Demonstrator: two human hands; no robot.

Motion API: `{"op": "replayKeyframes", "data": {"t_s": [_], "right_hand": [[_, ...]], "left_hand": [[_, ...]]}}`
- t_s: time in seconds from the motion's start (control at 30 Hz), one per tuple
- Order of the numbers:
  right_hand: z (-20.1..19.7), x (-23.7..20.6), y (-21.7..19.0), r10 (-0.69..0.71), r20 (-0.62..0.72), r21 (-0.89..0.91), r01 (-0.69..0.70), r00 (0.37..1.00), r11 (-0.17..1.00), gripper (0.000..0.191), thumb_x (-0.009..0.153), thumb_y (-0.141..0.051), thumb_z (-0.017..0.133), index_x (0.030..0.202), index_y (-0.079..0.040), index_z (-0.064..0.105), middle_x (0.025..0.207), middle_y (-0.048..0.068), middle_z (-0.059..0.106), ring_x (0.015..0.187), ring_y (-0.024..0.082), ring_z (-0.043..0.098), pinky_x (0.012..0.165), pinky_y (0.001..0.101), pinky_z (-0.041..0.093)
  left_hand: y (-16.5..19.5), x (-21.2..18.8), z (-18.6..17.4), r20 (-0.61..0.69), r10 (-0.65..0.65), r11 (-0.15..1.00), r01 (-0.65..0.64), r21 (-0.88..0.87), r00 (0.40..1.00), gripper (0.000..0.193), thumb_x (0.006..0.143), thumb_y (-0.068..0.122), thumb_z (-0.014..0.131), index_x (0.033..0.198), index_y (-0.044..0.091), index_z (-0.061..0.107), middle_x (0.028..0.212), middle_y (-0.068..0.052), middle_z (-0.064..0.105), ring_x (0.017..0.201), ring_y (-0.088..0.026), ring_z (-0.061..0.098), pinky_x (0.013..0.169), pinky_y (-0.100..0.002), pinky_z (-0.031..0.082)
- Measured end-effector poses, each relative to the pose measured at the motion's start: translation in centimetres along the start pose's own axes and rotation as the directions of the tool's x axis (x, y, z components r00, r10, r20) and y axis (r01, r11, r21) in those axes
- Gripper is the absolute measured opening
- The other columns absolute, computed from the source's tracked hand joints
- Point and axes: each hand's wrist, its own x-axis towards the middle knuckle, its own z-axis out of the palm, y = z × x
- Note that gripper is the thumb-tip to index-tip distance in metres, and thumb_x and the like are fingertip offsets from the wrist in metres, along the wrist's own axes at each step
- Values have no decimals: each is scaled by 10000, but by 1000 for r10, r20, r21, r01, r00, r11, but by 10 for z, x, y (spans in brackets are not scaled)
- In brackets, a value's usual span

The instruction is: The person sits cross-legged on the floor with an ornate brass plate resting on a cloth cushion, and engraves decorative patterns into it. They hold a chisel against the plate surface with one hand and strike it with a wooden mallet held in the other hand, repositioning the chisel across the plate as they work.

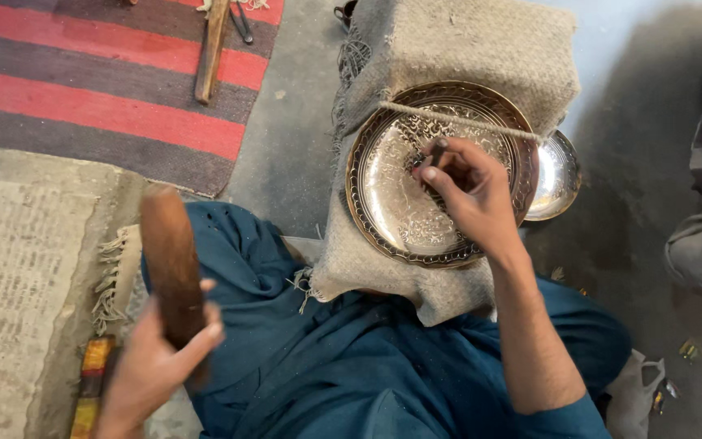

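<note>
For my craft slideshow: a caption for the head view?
Right hand sets a punch on an engraved plate; left hand holds a mallet.

The engraved plate [416, 211] lies on a sacking-covered block [481, 49] — a smaller bowl [558, 175] tucked seemingly under its right edge.

— What do you see from the head camera?

— I'm looking down at an engraved brass plate [416, 203] lying on a burlap-covered block [481, 49], with a cord [457, 120] stretched across the plate's upper part. My right hand [469, 191] rests on the plate, fingers pinching a thin metal chisel [436, 153] whose tip touches the engraved surface.

— And the left?

— My left hand [152, 370] grips a brown wooden mallet [171, 260], raised well apart from the plate, over my blue trousers [327, 358].

— Anything nearby?

— A smaller metal bowl [558, 175] peeks out just beside the plate's right edge, and a red-striped rug [99, 89] lies at upper left.
</note>
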Motion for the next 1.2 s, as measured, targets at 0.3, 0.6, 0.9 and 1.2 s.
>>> {"op": "replayKeyframes", "data": {"t_s": [0.3,0.6,0.9,1.2], "right_hand": [[16,1,2,-93,-21,-67,92,995,993,360,993,57,690,1337,19,590,1076,103,773,1021,139,739,868,259,611],[17,-1,-3,-106,-30,-207,98,994,974,316,973,31,733,1271,18,629,1056,96,780,978,121,735,869,259,601],[20,-2,2,-77,-77,-215,59,994,975,336,970,3,747,1291,0,648,1044,84,787,962,107,742,816,244,611],[21,-3,0,-93,-91,-262,66,991,963,337,975,-22,755,1295,-28,647,1040,71,791,966,104,760,789,230,624]], "left_hand": [[34,57,86,32,144,965,-147,217,989,361,887,118,696,1221,36,585,867,-125,707,748,-170,646,696,-333,536],[111,101,86,202,385,840,-432,327,901,572,814,48,664,1353,78,473,905,-205,676,851,-401,719,719,-434,540],[154,136,88,300,577,485,-614,622,760,605,790,30,698,1351,126,492,1045,-193,651,979,-457,641,799,-560,510],[163,139,95,340,674,366,-697,617,655,794,839,-4,674,1567,198,428,991,-136,575,935,-377,625,802,-514,501]]}}
